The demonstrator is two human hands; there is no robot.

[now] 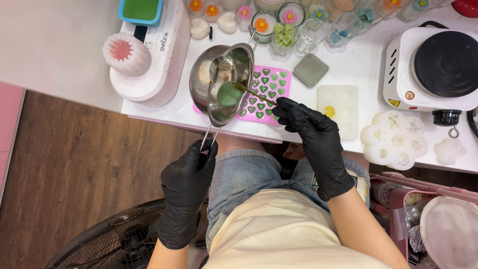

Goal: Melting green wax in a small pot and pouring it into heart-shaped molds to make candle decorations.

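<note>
Starting at the far left, a white fluted mould (126, 54) with a pink centre is seen resting on a white appliance (149, 65), beside a blue tray of green wax (141, 11). Nearer, the left hand (186, 192), in a black glove, is closed tightly around the wire handle (209, 135) of a steel melting pot (224, 82). The pot is held tilted above the left edge of a pink heart mould (269, 94) and contains green wax (229, 93). To the right, the gloved right hand (311, 134) is pinched shut on a thin gold spoon (254, 93), whose tip is dipped into the pot. The mould's heart cavities are filled green. Further right on the white table (358, 65), a grey square block (310, 69), a clear mould with 1 yellow flower (338, 110), a white flower mould (395, 139) and a white hotplate (438, 67) are laid out. Small decorated candle glasses (279, 22) are lined along the far edge.
</note>
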